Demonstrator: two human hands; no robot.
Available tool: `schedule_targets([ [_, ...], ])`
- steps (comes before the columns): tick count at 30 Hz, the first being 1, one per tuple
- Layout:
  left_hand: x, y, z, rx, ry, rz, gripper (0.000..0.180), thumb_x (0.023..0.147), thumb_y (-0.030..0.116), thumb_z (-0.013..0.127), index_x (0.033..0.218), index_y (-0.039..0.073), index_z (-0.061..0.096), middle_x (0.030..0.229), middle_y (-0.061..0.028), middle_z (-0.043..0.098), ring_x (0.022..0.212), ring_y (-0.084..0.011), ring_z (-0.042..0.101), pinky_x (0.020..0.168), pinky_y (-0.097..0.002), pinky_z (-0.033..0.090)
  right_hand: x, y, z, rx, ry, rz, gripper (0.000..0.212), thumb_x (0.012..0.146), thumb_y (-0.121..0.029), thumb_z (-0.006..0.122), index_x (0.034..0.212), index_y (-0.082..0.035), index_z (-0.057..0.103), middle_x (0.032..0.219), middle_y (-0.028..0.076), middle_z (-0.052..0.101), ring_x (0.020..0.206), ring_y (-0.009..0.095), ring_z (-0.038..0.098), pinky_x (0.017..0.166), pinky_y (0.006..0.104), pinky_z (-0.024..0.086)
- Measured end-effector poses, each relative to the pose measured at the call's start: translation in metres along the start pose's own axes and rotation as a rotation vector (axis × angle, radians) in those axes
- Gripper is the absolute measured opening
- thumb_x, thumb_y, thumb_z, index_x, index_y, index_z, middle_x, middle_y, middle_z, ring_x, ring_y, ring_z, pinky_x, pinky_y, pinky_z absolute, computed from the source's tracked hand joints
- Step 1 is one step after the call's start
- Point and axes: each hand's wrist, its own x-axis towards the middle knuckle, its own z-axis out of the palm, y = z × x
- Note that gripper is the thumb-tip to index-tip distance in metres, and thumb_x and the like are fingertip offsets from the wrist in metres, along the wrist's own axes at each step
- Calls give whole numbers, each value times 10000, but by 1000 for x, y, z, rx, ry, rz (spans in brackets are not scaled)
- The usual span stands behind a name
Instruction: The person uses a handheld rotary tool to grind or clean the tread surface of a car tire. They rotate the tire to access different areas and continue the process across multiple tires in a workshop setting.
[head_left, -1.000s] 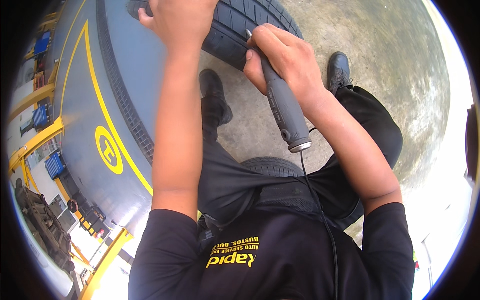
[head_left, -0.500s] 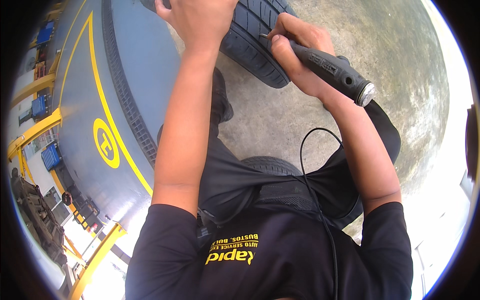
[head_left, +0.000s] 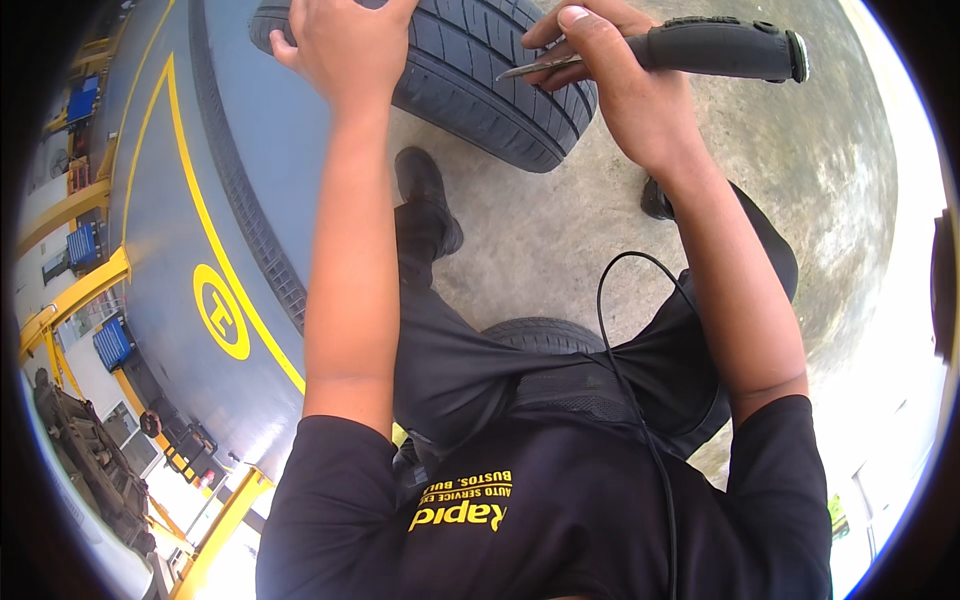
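A black tire [head_left: 490,100] stands upright between my feet at the top of the view, its grooved tread facing me. My left hand [head_left: 350,45] grips the tire's left part, thumb and little finger apart; the other fingertips are cut off by the upper edge. In my right hand [head_left: 635,95] is a pointed tool [head_left: 715,48] with a thick black handle and a metal end cap. Its thin metal tip lies at the tread near the right shoulder; whether it touches the rubber I cannot tell. The handle points right, almost level.
Beneath me is a second tire [head_left: 540,333]. A black cable [head_left: 605,300] loops over my lap. My shoes [head_left: 425,185] rest on the concrete floor [head_left: 530,230]. To the left are a floor grate [head_left: 235,190], a yellow-lined blue floor and yellow lift posts [head_left: 75,290].
My left hand has shifted left and down, and more of the tread shows. The tool's handle has swung up from slanting down-right to nearly level, its tip moving slightly left.
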Motion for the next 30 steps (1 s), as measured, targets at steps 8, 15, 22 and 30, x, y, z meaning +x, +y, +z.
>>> schedule_targets([
  [8, -2, -12, -4, 4, -9, 6, 647, 839, 585, 752, 1308, 143, 698, 1441, -26, 636, 1403, -280, 505, 1168, -618, 279, -8, 7, 20, -497, -71, -140, 425, 1003, -423, 542, 1016, -27, 697, 805, 185, 700, 779, 334, 712, 724, 429, 560],
  [15, -2, -12, -5, -9, -26, -6, 657, 839, 590, 751, 1319, 146, 690, 1454, -20, 624, 1417, -276, 490, 1171, -632, 271, -8, 15, 25, -481, -53, -324, 250, 933, -280, 648, 943, -33, 684, 770, 167, 694, 712, 347, 689, 663, 417, 552],
  [22, -2, -10, -6, -18, -19, -21, 653, 830, 576, 766, 1316, 146, 691, 1460, -18, 618, 1420, -273, 485, 1177, -635, 263, -15, 16, 30, -557, -80, -395, 215, 927, -212, 654, 1030, -32, 711, 877, 144, 735, 731, 286, 702, 703, 384, 563],
  [30, -7, 3, -11, -42, 7, -48, 612, 823, 528, 788, 1289, 140, 703, 1432, -15, 636, 1404, -273, 497, 1176, -634, 264, -22, 10, 42, -494, 14, -288, 143, 869, -155, 634, 876, -13, 618, 795, 158, 668, 740, 359, 674, 688, 419, 545],
])
